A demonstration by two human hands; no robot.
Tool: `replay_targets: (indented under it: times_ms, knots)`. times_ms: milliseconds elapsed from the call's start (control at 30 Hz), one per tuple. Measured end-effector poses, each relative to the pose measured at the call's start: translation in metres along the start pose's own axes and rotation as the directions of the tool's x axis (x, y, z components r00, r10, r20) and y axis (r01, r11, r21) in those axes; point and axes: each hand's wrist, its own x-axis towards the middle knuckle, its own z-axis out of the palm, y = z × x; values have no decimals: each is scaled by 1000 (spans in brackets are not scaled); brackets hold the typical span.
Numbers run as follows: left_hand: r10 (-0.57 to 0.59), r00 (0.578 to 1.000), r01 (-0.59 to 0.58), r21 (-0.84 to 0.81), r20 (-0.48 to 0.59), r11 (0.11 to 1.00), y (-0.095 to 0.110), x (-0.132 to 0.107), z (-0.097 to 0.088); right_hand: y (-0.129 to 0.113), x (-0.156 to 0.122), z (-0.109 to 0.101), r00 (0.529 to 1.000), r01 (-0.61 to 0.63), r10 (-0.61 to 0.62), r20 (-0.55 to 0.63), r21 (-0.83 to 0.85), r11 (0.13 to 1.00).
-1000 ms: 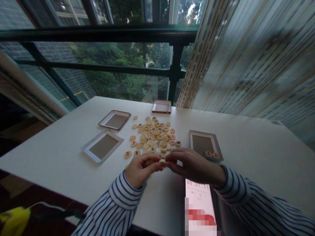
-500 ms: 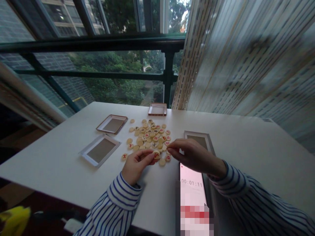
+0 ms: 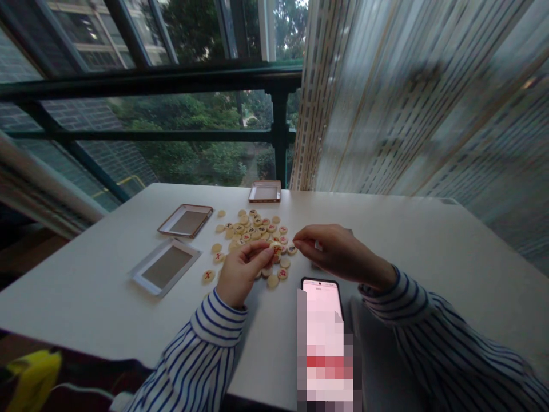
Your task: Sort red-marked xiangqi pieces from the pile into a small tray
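Round wooden Chinese chess pieces (image 3: pixel 245 237), some with red or dark characters and some blank side up, lie heaped mid-table. My left hand (image 3: pixel 240 273) pinches a Chinese chess piece (image 3: pixel 277 248) with a red character between thumb and fingers, just above the near side of the heap. To its right, my right hand (image 3: pixel 343 254) has thumb and fingers drawn together. A piece with a dark character (image 3: pixel 292 250) is right at its fingertips; whether they grip it cannot be told. My left hand hides part of the heap.
Two shallow trays, one brown-rimmed (image 3: pixel 206 218) and one white (image 3: pixel 141 285), lie left of the heap. A small brown-rimmed tray (image 3: pixel 265 201) stands behind it. Another tray (image 3: pixel 349 233) is mostly behind my right hand. A lit phone (image 3: pixel 321 297) lies at the near edge.
The view has turned slightly right. My left hand has moved up over the heap with its piece. My right hand has risen slightly, and a dark-character piece now shows at its fingertips.
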Motion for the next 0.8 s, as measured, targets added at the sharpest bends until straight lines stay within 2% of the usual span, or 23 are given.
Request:
replay_targets:
  times_ms: [433,800]
  knots:
    - [-13,999,19,-110,47,994,7,19,35,14,-1,-13,996,-94,94,0,-63,994]
    - [7,990,12,-134,140,991,21,37,73,36,-7,-38,983,-162,154,-98,-74,984]
